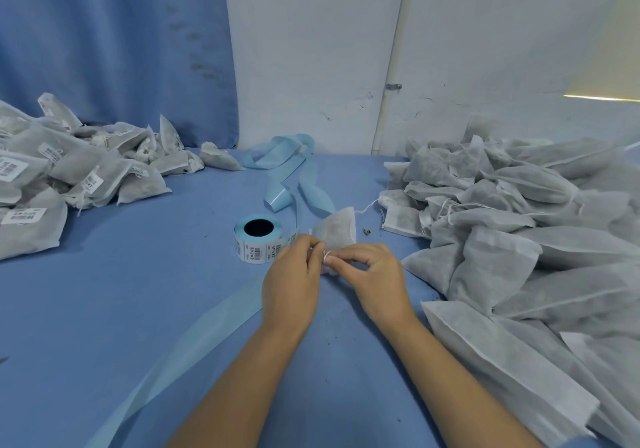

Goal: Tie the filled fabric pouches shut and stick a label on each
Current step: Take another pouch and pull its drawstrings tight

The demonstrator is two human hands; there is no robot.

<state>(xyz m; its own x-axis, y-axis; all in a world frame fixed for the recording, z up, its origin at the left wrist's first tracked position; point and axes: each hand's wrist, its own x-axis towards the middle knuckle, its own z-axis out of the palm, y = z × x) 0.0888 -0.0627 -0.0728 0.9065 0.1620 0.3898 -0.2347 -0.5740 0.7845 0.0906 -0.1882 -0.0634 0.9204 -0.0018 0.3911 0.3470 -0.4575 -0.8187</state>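
A small filled white fabric pouch point(336, 229) lies on the blue table just beyond my hands. My left hand point(292, 276) and my right hand point(372, 273) meet at its near end, each pinching the pouch's white drawstring, which is looped round a right fingertip. A roll of barcode labels point(259, 239) on blue backing stands just left of the pouch. A pile of unlabelled filled pouches point(512, 212) fills the right side. A pile of labelled pouches point(69, 170) lies at the left.
Spent blue backing ribbon point(291, 170) curls behind the roll, and another strip point(194, 337) runs down towards the near left edge. A blue curtain and a white wall close off the back. Small dark crumbs dot the tablecloth point(121, 292).
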